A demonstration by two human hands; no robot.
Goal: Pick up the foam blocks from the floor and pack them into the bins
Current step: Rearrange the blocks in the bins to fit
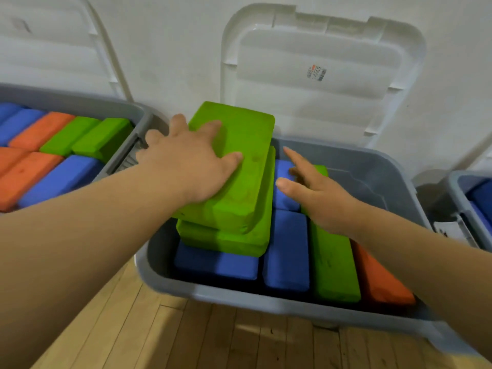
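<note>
In the bin [239, 296], left fingers [210, 129] flat atop green block [245, 145] — right fingers [294, 159] spread, empty.

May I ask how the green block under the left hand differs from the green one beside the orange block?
The stacked green block tops another green block, high in the bin; the lower green block lies deep inside. The left hand rests on the first; an orange block flanks the second. Both are green bricks.

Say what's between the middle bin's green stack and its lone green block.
Head view: near blue block and far blue block, end to end; right hand over the latter.
</note>
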